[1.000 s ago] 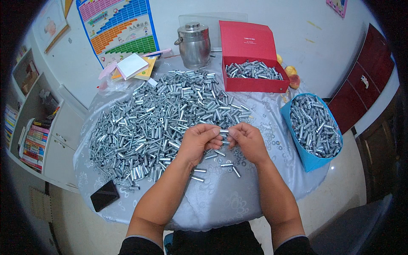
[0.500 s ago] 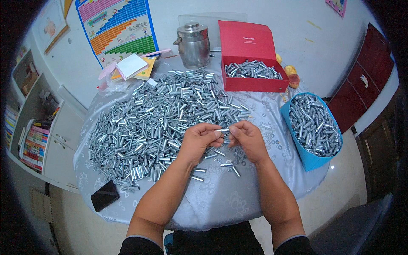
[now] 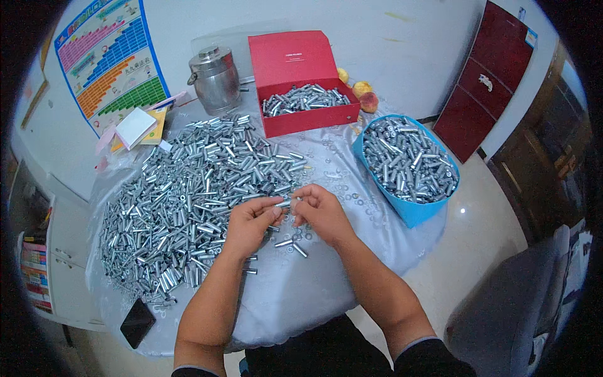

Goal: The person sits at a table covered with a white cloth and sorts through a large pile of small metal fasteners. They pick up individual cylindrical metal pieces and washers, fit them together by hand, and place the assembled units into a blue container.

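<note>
Hundreds of metal sleeves (image 3: 188,188) crowd left hand (image 3: 250,223); blue tub (image 3: 408,210) right.

A dark red cabinet (image 3: 483,81) stands against the white wall (image 3: 402,44) on glossy pale floor (image 3: 477,232).

Round table (image 3: 301,301), seemingly plastic-covered: metal sleeves (image 3: 188,188), red box (image 3: 308,116), blue tub (image 3: 408,160)
</note>
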Available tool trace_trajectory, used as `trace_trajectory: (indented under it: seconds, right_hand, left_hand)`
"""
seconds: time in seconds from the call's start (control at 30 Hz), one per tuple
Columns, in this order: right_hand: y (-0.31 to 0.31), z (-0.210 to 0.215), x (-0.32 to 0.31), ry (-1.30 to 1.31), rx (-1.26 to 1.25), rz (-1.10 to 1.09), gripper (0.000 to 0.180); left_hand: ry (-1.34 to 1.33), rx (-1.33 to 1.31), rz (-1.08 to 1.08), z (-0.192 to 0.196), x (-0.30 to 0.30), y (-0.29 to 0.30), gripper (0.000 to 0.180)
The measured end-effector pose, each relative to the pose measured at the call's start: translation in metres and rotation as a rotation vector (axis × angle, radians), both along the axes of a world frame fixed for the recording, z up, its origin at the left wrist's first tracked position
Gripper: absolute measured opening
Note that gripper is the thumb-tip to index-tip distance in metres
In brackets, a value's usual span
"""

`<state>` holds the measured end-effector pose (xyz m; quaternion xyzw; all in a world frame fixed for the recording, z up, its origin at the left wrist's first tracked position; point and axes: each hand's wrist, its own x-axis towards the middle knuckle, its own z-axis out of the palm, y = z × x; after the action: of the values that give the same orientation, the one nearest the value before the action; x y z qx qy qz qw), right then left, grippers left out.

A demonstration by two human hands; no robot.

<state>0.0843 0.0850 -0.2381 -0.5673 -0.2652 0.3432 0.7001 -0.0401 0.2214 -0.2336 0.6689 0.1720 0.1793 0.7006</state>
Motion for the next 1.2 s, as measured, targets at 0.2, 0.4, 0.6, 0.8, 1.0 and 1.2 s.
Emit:
trace_trajectory:
  seconds: [0.2, 0.4, 0.6, 0.8, 1.0, 1.2]
  right_hand:
    - [-0.058, 0.013, 0.011, -0.382, 0.049, -0.522, 0.02]
    - [-0.118, 0.036, 0.042, -1.048, -0.562, -0.988, 0.023]
    - [-0.123, 0.034, 0.044, -1.292, -0.658, -0.968, 0.027]
    - [-0.108, 0.037, 0.039, -1.273, -0.631, -1.121, 0.02]
    - [-0.096, 0.052, 0.049, -1.118, -0.801, -1.032, 0.013]
    - [-0.046, 0.03, 0.025, -1.148, -0.467, -0.662, 0.013]
  left_hand:
    - [0.055, 0.238, -0.016, -0.006, 0.002, -0.025, 0.025]
    - [0.082, 0.416, -0.056, 0.008, 0.0, -0.035, 0.027]
    - [0.024, 0.492, -0.005, 0.001, -0.001, -0.028, 0.027]
    - [0.017, 0.49, 0.116, -0.005, -0.004, -0.01, 0.027]
    - [0.013, 0.505, 0.162, -0.002, -0.006, -0.004, 0.025]
    - [0.074, 0.445, 0.24, 0.007, -0.009, 0.01, 0.023]
